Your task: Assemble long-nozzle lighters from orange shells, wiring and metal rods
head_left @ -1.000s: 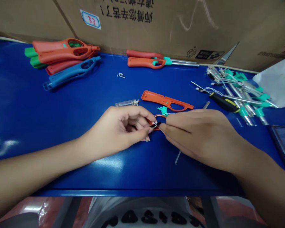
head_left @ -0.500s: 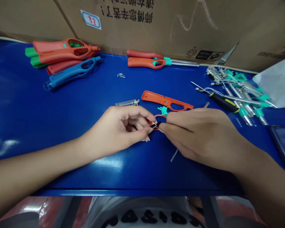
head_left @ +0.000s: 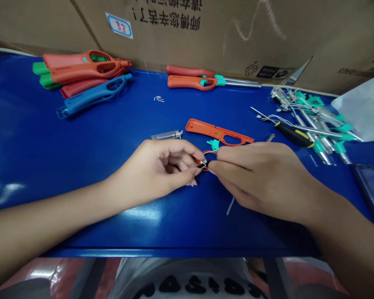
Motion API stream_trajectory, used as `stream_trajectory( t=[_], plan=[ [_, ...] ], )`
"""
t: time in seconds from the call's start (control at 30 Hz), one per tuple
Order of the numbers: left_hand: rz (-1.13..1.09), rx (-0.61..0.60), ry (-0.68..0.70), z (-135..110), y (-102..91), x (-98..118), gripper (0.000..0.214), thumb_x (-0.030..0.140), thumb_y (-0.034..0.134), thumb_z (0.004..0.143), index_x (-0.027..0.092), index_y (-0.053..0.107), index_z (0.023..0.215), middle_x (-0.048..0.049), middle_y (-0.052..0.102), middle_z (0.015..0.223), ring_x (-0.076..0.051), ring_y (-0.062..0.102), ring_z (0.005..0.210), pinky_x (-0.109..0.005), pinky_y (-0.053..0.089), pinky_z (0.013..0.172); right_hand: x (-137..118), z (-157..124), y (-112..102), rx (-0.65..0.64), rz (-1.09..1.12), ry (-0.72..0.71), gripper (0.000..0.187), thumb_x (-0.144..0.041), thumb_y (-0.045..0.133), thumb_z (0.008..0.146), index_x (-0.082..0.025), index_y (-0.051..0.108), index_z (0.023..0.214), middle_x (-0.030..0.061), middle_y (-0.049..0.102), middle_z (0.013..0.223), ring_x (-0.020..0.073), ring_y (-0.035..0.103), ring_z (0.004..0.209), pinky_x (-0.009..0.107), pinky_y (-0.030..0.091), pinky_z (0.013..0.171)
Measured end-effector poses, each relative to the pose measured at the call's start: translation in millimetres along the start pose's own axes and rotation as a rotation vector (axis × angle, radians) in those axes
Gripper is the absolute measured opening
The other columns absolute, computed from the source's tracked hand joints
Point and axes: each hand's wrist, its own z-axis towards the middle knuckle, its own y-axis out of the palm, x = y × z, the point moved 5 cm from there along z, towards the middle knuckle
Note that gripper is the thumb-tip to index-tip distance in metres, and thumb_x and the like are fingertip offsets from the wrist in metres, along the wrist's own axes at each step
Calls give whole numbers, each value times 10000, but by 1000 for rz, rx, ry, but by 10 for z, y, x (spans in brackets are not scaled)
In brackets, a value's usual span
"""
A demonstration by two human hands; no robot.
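Observation:
Between the fingertips of both hands is a small black part with a thin white wire [head_left: 202, 165]. My left hand [head_left: 162, 172] pinches its left end with thumb and index finger; the other fingers curl behind. My right hand [head_left: 264, 180] is closed on its right end, palm down. Beneath the fingertips shows an orange lighter shell half [head_left: 209, 153], mostly covered by the hands. A teal trigger piece [head_left: 214, 144] lies just beyond it. Behind that rests another orange lighter shell half [head_left: 205, 129], inner side up. A thin pale strip [head_left: 230, 206] sticks out under my right hand.
A clear fuel tank [head_left: 166, 135] lies beyond my left hand. At the back are stacked lighter shells [head_left: 81, 68], small screws [head_left: 158, 99] and two lighters with metal tubes [head_left: 190, 82]. To the right lie a screwdriver [head_left: 294, 135] and wired metal tubes [head_left: 324, 120]. Cardboard [head_left: 180, 45] borders the blue table.
My right hand has shifted very slightly, and the pale strip's tip has moved a little right and nearer to me. The left hand keeps its pinch.

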Motion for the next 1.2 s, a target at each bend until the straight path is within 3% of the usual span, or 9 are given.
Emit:
stream_trajectory(
  t=[0.3,1.2],
  plan=[
    [-6,-18,-4,-7,7,-41,142,155,696,828,132,687,968,-28,750,775,-176,768,699,-252,655,684,-11,-11,1,27,22,-9,249,-143,472,970,-196,702,894,-23,587,717,129,438,591,296,207,541],
    [-3,-8,-16,-7,10,-1,167,123,711,813,108,696,978,-25,755,752,-146,760,689,-181,625,657,27,-17,9,30,-17,-8,252,-159,474,971,-177,717,903,6,635,765,136,489,624,312,214,559]
  ],
)
